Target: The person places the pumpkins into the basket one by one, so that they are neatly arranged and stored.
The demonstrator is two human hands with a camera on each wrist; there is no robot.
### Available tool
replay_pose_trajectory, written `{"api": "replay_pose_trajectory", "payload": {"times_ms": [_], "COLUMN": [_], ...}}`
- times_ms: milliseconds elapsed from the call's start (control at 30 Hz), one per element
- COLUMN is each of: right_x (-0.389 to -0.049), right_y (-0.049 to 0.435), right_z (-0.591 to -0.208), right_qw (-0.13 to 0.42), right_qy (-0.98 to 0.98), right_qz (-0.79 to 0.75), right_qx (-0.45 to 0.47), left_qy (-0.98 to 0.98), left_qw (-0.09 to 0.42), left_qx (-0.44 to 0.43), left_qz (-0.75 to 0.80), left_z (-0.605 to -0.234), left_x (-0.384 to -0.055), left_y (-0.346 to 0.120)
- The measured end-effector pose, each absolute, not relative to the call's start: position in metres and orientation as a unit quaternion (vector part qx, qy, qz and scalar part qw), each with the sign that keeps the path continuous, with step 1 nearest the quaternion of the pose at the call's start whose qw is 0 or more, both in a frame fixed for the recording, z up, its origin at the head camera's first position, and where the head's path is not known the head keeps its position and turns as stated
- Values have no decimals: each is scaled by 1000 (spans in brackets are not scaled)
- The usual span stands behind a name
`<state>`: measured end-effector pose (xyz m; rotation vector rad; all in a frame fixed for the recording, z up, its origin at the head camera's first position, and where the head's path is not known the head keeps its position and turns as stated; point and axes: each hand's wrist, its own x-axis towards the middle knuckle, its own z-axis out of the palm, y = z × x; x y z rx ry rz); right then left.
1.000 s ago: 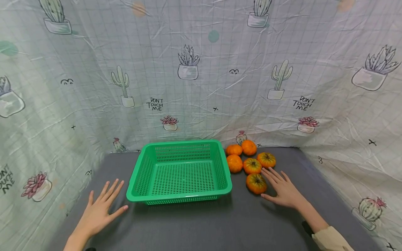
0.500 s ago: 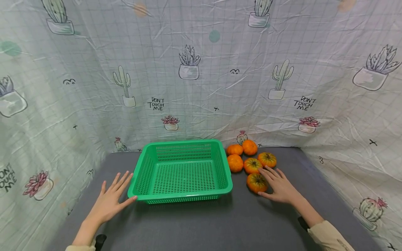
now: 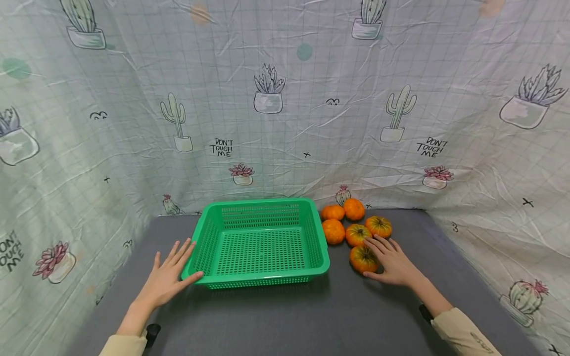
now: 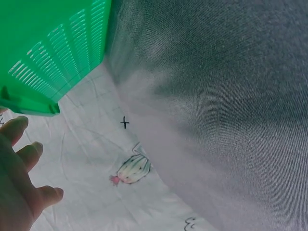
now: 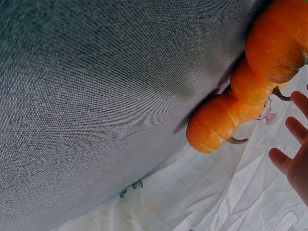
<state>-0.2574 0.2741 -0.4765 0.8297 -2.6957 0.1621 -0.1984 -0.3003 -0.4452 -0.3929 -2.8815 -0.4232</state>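
On a grey tabletop [image 3: 285,321] of fine woven texture, 12 o'clock being away from the person: one green rectangular plastic basket [image 3: 262,277], corners rounded, rim smooth and flared, walls slotted, base a fine lattice.

At the basket's 3 o'clock, six small, squat pumpkins in a loose cluster. Three plain orange pumpkins [image 3: 333,232] lie closest to the basket and along the back. Three green-streaked orange pumpkins [image 3: 378,227] lie farther out, ribs radiating from the top. Right wrist view: rounded, speckled skins; a thin, curved stem [image 5: 284,94] on one.

Left hand [image 3: 161,283]: at the basket's 8 o'clock, fingers straight and spread. Fingertips and thumb overlap the corner of the rim in the head view; contact cannot be told.

Right hand [image 3: 395,264]: at the 4 o'clock side of the cluster, fingers extended, slightly apart, gripping nothing. It partly covers the nearest streaked pumpkin [image 3: 361,258]. Right wrist view shows three fingers clear of the fruit; thumb contact cannot be told.

Beige fabric sleeves [image 3: 460,330] on both arms. From 9 through 12 to 3 o'clock, a pale, creased cloth [image 3: 294,148] printed with grid lines, potted cacti and lettering.
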Motion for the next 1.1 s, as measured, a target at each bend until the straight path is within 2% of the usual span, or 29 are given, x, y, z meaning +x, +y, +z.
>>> {"api": "replay_pose_trajectory", "payload": {"times_ms": [1100], "right_x": [-265], "right_y": [266], "right_z": [-488], "right_qw": [159], "right_qy": [-944], "right_qz": [58], "right_qx": [283], "left_qy": [-980], "left_qw": [105], "left_qx": [-131], "left_qz": [-111], "left_z": [-449], "left_x": [-204], "left_y": [-291]}}
